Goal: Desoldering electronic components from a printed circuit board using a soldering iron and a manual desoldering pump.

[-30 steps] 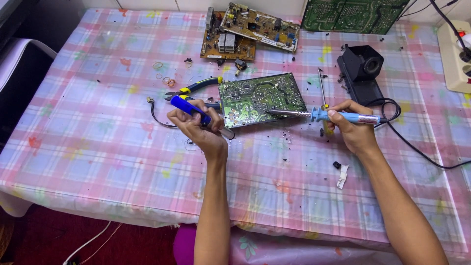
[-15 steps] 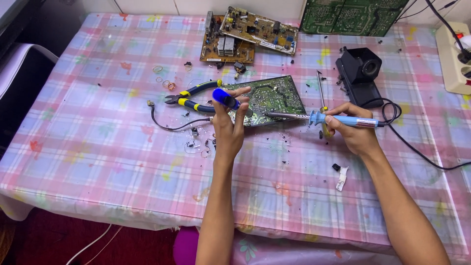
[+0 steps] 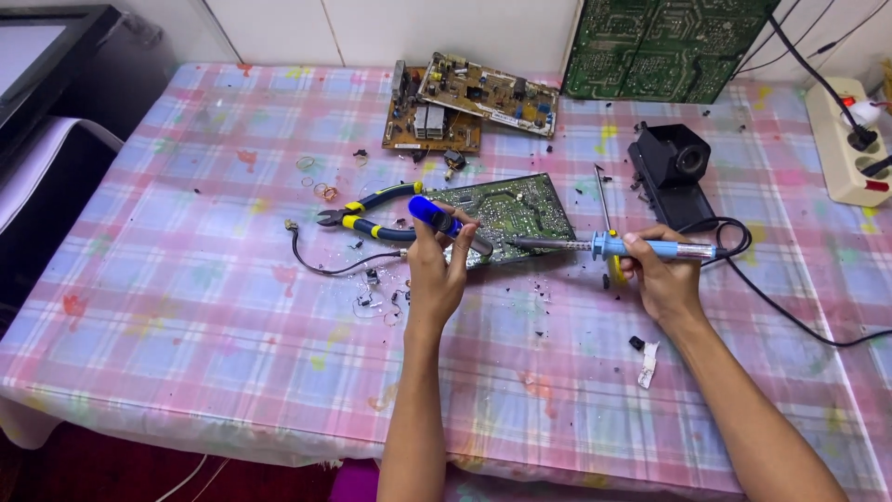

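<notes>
Your left hand point(image 3: 437, 270) has come in from the open cloth to the left edge of the green circuit board point(image 3: 516, 212); a second ago it sat lower left of the board. Left grip is closed around a blue-handled desoldering pump point(image 3: 435, 216), blue end up-left, dark nozzle angled down-right onto the near left corner of the board.

Your right hand point(image 3: 662, 279) has barely shifted. Its grip is closed on the blue handle of the soldering iron point(image 3: 613, 247), held roughly level, metal tip pointing left and reaching the board's near edge, just beside the pump nozzle. Whether the tip touches the board, can't tell. Iron's black cord point(image 3: 790, 311) loops right across the table point(image 3: 186, 353).

Board lies flat mid-table, solder side up, slightly rotated.

Around it:
- blue-and-yellow pliers point(image 3: 367, 214) just left of the pump, jaws pointing left
- thin black wire point(image 3: 321, 260) curling below the pliers
- small clipped component bits point(image 3: 372, 297) scattered left of your left wrist
- black iron stand point(image 3: 674, 172) right of the board, behind your right hand
- two brown circuit boards point(image 3: 465, 102) stacked at the far edge
- large green board point(image 3: 669, 42) leaning on the wall
- white power strip point(image 3: 850, 149) far right
- small white scrap point(image 3: 648, 364) near your right forearm
</notes>
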